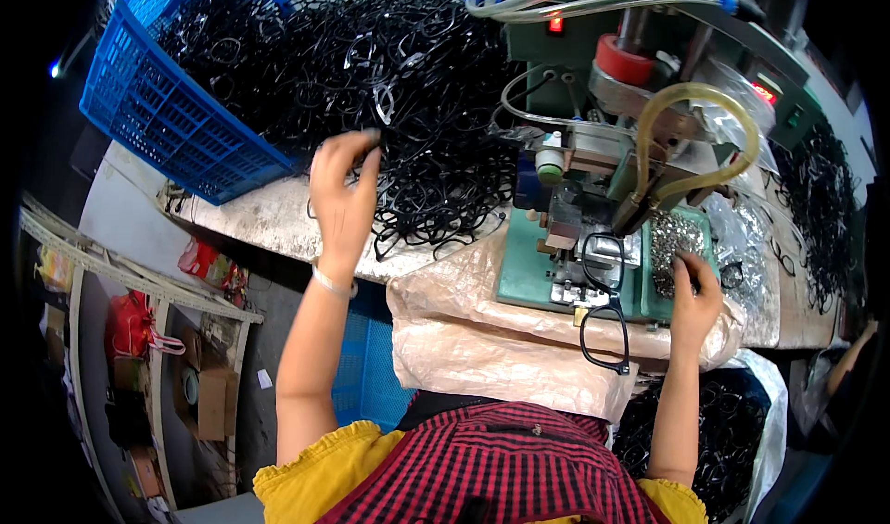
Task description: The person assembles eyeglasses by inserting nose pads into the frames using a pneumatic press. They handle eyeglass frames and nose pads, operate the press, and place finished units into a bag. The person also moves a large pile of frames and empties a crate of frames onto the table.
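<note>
My left hand [343,195] is raised at the near edge of a large heap of black eyeglass frames [417,70]. Its thumb and fingers are apart, with nothing visible between them. On the right, the fingers of my right hand [697,303] are drawn together at a green tray [646,288] of small metal parts [669,243]; what they pinch, if anything, is too small to tell. Between my hands, a black eyeglass frame [627,339] sits at the fixture of a green bench machine [519,269], one rim hanging over its front edge.
A blue plastic basket [167,107] leans at the left, spilling frames. A yellowish hose [737,121] loops above the parts tray. Brown wrapping [464,311] covers the table's front edge. More frames lie in a bag [714,431] by my right arm and along the far right [820,209].
</note>
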`<state>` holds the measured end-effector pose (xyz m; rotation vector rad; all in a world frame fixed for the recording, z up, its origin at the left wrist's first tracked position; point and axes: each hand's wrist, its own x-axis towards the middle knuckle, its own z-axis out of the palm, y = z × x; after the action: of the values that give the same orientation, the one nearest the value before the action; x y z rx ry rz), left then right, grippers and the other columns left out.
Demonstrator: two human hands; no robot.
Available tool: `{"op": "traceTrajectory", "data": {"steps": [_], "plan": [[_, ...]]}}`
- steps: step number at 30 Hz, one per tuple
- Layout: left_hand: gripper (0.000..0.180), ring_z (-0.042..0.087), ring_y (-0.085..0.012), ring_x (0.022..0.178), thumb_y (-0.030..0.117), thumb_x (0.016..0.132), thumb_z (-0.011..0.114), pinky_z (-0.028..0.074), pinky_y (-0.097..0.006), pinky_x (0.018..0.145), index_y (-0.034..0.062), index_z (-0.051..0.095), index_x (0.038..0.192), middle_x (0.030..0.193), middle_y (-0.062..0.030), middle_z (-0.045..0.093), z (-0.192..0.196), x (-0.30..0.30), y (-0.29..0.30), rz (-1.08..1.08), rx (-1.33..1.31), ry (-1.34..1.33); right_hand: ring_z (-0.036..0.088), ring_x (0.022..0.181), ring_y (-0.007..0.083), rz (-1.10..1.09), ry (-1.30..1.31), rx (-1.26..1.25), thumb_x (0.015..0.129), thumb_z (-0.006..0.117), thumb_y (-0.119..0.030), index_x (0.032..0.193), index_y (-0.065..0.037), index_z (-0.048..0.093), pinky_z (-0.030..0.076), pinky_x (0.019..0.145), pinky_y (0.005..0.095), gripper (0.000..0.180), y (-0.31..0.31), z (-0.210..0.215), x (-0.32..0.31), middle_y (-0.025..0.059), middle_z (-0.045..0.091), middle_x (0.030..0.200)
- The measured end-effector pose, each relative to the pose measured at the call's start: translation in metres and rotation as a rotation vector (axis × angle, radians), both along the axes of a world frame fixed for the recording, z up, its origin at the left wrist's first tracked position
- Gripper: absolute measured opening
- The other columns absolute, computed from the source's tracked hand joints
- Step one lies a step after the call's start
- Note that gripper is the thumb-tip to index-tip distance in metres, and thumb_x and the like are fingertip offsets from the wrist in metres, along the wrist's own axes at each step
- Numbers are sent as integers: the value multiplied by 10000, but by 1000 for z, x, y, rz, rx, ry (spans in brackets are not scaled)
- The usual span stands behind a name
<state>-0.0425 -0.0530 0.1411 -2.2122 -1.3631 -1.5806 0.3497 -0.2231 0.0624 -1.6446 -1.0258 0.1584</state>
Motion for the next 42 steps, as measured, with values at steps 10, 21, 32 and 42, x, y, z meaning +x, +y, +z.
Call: {"op": "traceTrajectory", "data": {"steps": [10,21,32,42], "plan": [[216,708,-165,809,19,931,560,538,-288,733,27,692,1103,948,-100,732,10,18,98,-85,75,-82,621,902,126,-145,21,-33,866,683,-51,1035,21,691,480,840,266,185,-37,-30,15,53,688,973],[338,415,-32,537,350,937,649,310,-199,459,55,601,1096,666,59,456,54,73,76,-287,-444,-523,648,847,222,256,-45,156,787,671,-24,929,-19,712,488,807,324,147,10,59,-35,102,696,926],[405,657,-231,792,429,1049,362,563,-324,668,50,502,1018,882,-204,661,-74,87,-60,-676,-947,-1138,613,914,113,316,483,316,823,684,-5,1193,29,555,453,879,249,393,44,35,-67,60,669,931],[331,672,-280,680,278,1057,303,570,-366,694,-1,445,949,778,-250,666,61,147,-73,-852,-450,-644,612,1056,153,430,752,301,862,617,22,1298,48,469,448,941,278,462,28,66,-88,115,649,1134]]}}
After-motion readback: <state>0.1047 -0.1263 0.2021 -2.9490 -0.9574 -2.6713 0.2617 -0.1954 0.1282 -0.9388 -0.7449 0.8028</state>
